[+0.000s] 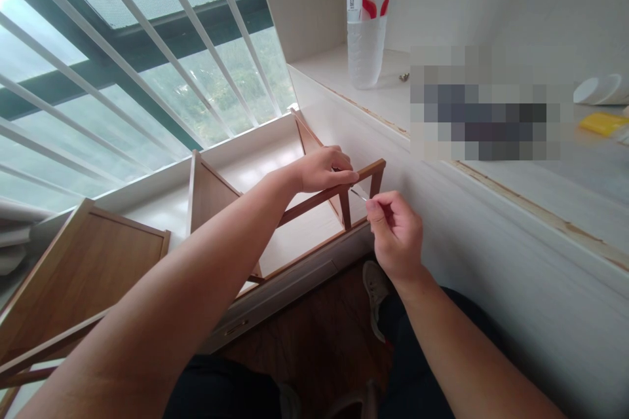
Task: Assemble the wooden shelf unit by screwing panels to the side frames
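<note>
We seem to be midway through putting together a small wooden shelf frame (275, 209), which lies on its side on the white window ledge (162, 209) at the centre of the scene, with its far panel toward the window bars (147, 65) and its thin rail running toward the near right corner. By our reading, the step in hand is fastening that rail to its short upright post. Our left hand (327, 169) is curled over the rail (319, 195) near its right end, fingers wrapped around the wood and gripping it firmly. Our right hand (396, 236) sits just right of the post, thumb and forefinger pinched shut on a thin metal tool (358, 193), seemingly a hex key, though it is too slim to tell for certain; its tip points at the joint under the left hand. The next move, as we judge it, calls for keeping the rail braced while the tool turns in small, steady twists, staying seated in the fastener. A second wooden panel (83, 268) rests on the ledge at the near left. On the raised white counter (515, 209) to the right stand a clear water bottle (366, 19) at the far end and, further right, white bowls (602, 88) and a yellow object (602, 123).
</note>
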### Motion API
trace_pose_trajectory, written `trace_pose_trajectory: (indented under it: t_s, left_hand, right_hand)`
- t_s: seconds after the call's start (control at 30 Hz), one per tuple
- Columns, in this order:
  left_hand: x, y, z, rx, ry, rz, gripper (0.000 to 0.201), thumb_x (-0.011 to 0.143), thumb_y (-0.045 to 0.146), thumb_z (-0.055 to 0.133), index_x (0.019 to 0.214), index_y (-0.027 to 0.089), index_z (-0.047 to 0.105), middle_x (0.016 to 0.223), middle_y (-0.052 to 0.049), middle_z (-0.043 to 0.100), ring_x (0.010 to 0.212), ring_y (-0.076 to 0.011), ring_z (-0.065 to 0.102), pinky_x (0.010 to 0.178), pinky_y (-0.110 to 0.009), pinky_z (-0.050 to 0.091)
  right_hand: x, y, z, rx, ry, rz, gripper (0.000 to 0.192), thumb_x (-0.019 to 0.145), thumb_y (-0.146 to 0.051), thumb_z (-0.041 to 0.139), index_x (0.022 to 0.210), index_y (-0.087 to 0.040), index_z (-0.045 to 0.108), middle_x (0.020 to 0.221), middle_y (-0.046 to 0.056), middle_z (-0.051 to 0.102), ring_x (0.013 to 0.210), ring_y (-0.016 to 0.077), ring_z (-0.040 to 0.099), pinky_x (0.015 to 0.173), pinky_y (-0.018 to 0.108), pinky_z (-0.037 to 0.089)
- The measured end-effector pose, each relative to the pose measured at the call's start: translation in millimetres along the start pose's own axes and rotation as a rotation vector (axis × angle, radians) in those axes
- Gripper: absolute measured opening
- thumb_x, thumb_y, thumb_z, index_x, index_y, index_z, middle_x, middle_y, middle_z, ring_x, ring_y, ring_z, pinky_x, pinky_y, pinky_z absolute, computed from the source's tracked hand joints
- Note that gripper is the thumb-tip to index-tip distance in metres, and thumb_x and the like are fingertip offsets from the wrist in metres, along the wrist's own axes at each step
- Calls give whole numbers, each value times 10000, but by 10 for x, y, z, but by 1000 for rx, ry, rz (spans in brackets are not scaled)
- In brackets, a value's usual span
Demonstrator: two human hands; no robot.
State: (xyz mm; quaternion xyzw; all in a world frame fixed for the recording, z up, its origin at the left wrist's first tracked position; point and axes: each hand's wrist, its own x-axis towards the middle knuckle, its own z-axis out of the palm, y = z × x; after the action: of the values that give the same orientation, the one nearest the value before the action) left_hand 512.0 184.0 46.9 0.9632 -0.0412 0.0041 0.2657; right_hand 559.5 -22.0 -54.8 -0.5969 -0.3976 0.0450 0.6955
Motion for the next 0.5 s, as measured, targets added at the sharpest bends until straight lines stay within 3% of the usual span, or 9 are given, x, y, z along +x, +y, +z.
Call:
trace_pose_trajectory:
  t_s: [0.5]
  left_hand:
    - [-9, 7, 7, 9, -12, -9, 439, 924, 460, 513, 570, 200, 496, 610, -31, 548, 693, -166, 460, 827, -327, 427]
  right_hand:
    - [30, -29, -7, -116, -6, -79, 162, 976, -283, 643, 832, -213, 618, 688, -36, 590, 589, 124, 518, 598, 261, 445]
